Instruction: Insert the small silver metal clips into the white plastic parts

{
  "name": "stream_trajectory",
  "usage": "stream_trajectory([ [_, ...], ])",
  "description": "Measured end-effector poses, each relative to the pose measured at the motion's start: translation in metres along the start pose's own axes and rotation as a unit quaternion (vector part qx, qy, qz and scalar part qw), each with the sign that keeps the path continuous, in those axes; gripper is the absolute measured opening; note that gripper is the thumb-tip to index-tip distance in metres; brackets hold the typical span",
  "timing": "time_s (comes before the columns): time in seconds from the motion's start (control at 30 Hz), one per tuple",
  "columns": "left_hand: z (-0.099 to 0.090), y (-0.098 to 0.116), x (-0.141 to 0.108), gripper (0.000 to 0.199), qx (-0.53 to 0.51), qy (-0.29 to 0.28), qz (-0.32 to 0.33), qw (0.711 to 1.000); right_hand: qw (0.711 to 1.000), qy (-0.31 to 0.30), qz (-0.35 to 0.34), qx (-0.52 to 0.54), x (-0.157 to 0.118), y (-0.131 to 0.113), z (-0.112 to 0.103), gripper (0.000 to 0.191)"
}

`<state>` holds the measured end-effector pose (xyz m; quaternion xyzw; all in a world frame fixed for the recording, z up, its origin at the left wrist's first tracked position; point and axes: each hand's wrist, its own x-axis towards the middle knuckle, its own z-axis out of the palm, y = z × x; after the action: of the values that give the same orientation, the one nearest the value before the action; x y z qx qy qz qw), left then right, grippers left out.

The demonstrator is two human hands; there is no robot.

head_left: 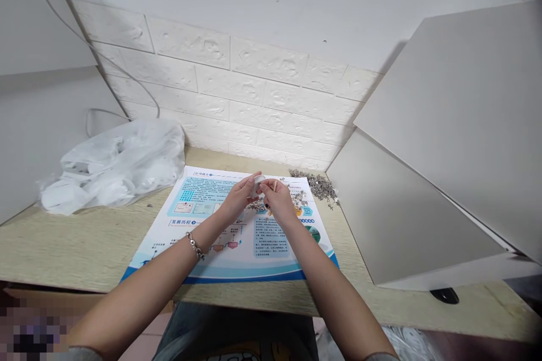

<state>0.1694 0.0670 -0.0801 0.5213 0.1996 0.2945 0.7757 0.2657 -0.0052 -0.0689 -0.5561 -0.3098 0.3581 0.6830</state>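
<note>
On the far left of the wooden desk (84, 248) lies a crumpled clear plastic bag (114, 169). Over the blue printed poster (203, 197), the left hand (237, 197) pinches a small round white part (258, 182); the right hand (275, 198) closes fingers beside it. Farther right, small silvery metal pieces (319, 185) lie heaped.

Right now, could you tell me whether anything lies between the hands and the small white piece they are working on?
Nothing visible does: the left hand and right hand already pinch the small white piece directly, above the printed sheet.
</note>
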Motion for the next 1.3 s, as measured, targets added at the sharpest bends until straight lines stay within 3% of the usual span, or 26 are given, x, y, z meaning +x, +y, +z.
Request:
stream_trajectory([
  [0.27, 0.003, -0.004, 0.001, 0.055, -0.011, -0.003, 0.004, 1.000, 0.999, 0.018, 0.004, 0.031, -0.001, 0.002, 0.004, 0.020],
  [0.7, 0.009, -0.009, 0.000, 0.053, 0.013, 0.030, 0.029, 0.999, 0.996, 0.022, 0.016, 0.087, 0.001, 0.008, 0.006, 0.025],
  [1.3, 0.012, -0.007, -0.003, 0.046, 0.124, 0.062, 0.149, 0.979, 0.983, -0.044, 0.021, 0.179, -0.001, 0.002, 0.010, 0.030],
])
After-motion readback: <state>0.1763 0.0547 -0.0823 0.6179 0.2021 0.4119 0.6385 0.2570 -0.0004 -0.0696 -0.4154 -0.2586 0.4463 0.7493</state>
